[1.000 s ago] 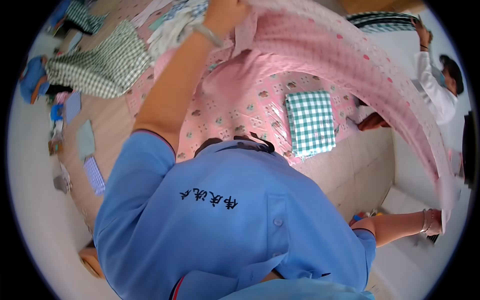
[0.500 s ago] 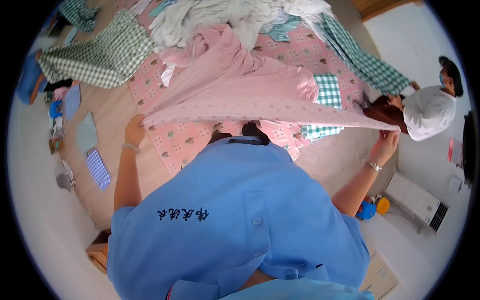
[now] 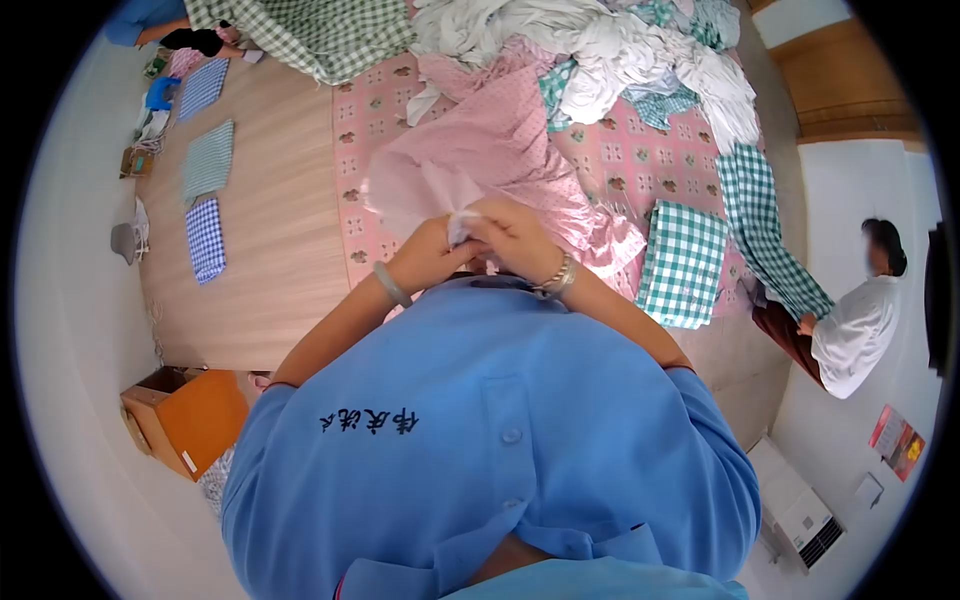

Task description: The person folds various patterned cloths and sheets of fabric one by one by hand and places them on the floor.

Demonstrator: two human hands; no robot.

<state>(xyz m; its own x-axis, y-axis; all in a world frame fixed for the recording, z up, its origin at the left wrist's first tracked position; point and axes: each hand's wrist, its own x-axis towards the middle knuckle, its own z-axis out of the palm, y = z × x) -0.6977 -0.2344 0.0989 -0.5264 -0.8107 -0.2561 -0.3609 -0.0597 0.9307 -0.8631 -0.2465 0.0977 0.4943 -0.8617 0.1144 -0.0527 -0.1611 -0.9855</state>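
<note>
A pink patterned sheet (image 3: pixel 500 130) hangs from my hands and spreads over the floor covering in front of me. My left hand (image 3: pixel 430 252) and my right hand (image 3: pixel 515 238) are together near my waist, both closed on the sheet's edge. The cloth between them is gathered into a bunch, and its part to the left is blurred. Some fingertips are hidden in the folds. A folded green-and-white checked cloth (image 3: pixel 684 262) lies to the right of the sheet.
White sheets (image 3: pixel 610 60) are heaped at the far side. At right, a person in white (image 3: pixel 858 335) holds a green checked cloth (image 3: pixel 755 215). Another person's arm shows at upper left near a checked cloth (image 3: pixel 320 35). Folded cloths (image 3: pixel 206 240) and a wooden box (image 3: pixel 195 415) are at left.
My hands have come together from wide apart, bringing the sheet's two ends together at my waist. The view has shifted, and the stretched edge is now bunched.
</note>
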